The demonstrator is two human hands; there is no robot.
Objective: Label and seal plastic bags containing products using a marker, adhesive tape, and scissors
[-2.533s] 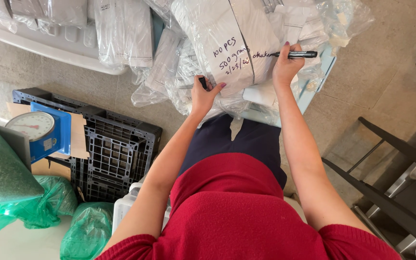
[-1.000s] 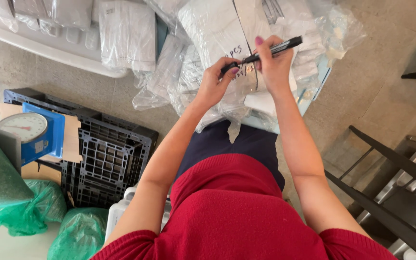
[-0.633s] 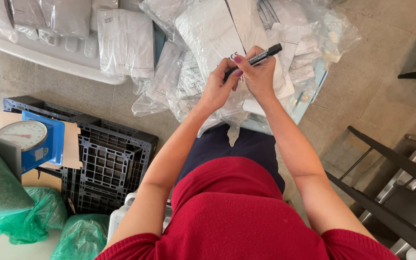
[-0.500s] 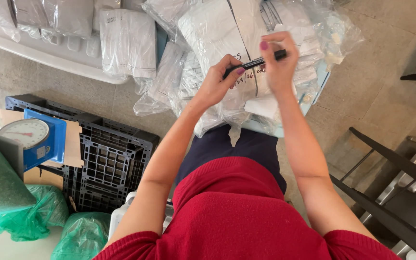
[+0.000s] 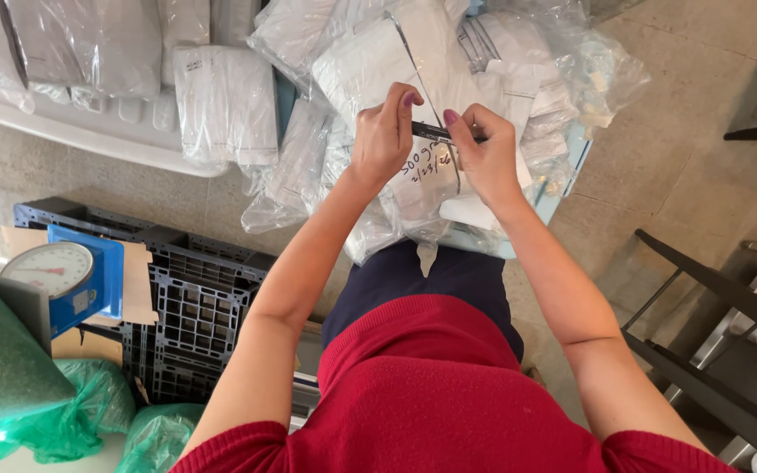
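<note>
Marker [image 5: 435, 133] sits level between both hands over the clear plastic bundle [image 5: 396, 70]; our left hand [image 5: 385, 136] and right hand [image 5: 481, 153] each pinch an end, steadying it above the handwriting.

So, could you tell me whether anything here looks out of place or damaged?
Nothing stands out. Both hands, left and right, hold a black marker over a heap of clear bags; the scale sits upright on the crate.
</note>
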